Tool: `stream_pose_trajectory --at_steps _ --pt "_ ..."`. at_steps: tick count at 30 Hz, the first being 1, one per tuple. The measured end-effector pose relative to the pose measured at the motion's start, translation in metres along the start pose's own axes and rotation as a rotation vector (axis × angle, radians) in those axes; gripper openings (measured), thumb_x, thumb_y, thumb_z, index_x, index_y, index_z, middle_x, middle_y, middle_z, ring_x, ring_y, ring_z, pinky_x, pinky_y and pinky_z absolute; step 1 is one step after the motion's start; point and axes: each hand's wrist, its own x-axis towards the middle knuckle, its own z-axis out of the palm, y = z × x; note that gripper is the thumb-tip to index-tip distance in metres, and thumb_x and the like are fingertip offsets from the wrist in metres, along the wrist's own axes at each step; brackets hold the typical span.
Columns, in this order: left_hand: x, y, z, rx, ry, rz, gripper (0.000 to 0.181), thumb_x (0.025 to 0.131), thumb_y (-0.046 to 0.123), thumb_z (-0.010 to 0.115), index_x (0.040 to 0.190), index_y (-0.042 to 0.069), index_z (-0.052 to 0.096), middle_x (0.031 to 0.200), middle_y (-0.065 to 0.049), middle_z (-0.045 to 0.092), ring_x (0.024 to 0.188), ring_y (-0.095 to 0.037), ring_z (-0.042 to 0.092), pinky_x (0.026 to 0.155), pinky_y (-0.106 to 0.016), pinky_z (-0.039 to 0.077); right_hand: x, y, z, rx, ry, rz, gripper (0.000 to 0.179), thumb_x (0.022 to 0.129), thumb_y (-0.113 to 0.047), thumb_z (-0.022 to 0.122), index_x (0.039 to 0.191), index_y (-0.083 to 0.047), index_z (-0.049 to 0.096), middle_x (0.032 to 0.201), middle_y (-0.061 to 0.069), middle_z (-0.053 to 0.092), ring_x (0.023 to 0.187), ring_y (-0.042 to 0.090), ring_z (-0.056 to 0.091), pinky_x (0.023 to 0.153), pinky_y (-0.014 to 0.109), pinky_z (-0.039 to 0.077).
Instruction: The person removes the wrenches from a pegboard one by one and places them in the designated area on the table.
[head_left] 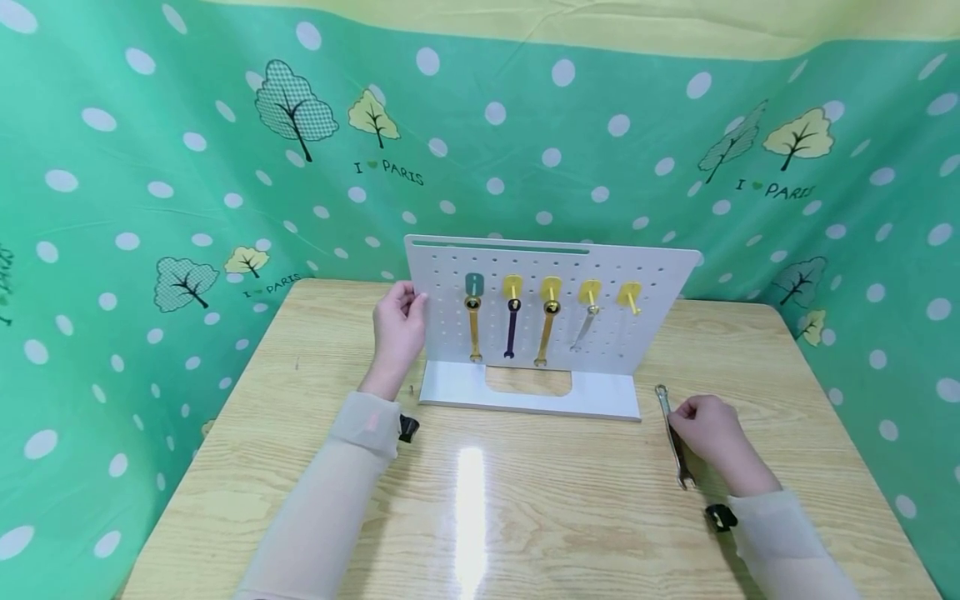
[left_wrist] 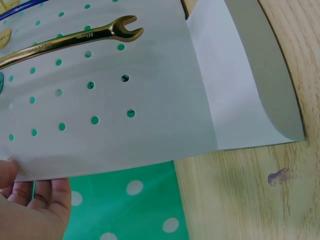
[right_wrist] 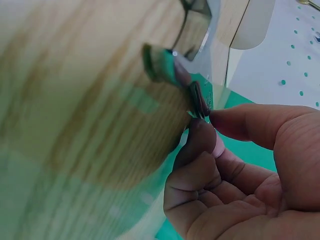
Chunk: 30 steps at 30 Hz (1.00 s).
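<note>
My left hand [head_left: 397, 329] grips the left edge of a white pegboard [head_left: 450, 333]. In the left wrist view its thumb lies on the front face and the other fingers curl behind. My right hand [head_left: 708, 429] pinches a silver combination wrench [head_left: 678, 458] between thumb and fingers, low over the table to the right of the board. The wrench's ring end points toward the board and its open end toward me. On the board hang a gold wrench [head_left: 474, 333] on a green hook [head_left: 474, 284], a dark purple wrench [head_left: 512, 331], a second gold wrench [head_left: 547, 335] and a smaller silver wrench [head_left: 583, 329].
Yellow hooks carry the other hung wrenches; the rightmost yellow hook [head_left: 630, 294] juts out with no wrench on it. The board stands on a white base [head_left: 600, 398] with a cutout, on a wooden table [head_left: 570, 500]. A green dotted curtain [head_left: 525, 125] hangs behind and at both sides.
</note>
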Motion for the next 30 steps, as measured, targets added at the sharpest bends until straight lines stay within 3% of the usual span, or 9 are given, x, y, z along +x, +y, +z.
stream_pose_trajectory --at_steps 14,23,30 --pt "-0.002 0.002 0.001 -0.003 0.001 0.0 0.006 0.099 -0.005 0.061 0.103 -0.008 0.064 0.094 -0.021 0.07 0.083 -0.03 0.065 0.068 -0.021 0.051 -0.006 -0.008 0.001 0.008 0.09 -0.081 0.017 0.097 -0.014 0.062 0.085 -0.002 0.063 0.069 0.004 0.056 0.06 0.02 0.049 0.046 0.029 0.042" --pt "-0.002 0.002 0.0 0.011 -0.003 -0.011 0.007 0.1 -0.003 0.061 0.104 -0.008 0.063 0.094 -0.02 0.07 0.081 -0.027 0.064 0.068 -0.025 0.053 -0.003 -0.02 0.004 0.062 0.216 -0.243 0.013 0.1 -0.012 0.065 0.097 0.0 0.069 0.081 0.006 0.064 0.07 0.021 0.056 0.055 0.026 0.05" --pt "-0.001 0.002 -0.001 0.003 -0.006 -0.011 0.007 0.1 -0.003 0.061 0.104 -0.008 0.064 0.095 -0.02 0.07 0.082 -0.027 0.064 0.069 -0.025 0.053 -0.001 -0.028 0.008 0.124 0.25 -0.304 0.013 0.1 -0.012 0.066 0.102 0.0 0.071 0.087 0.008 0.068 0.077 0.021 0.061 0.061 0.022 0.053"
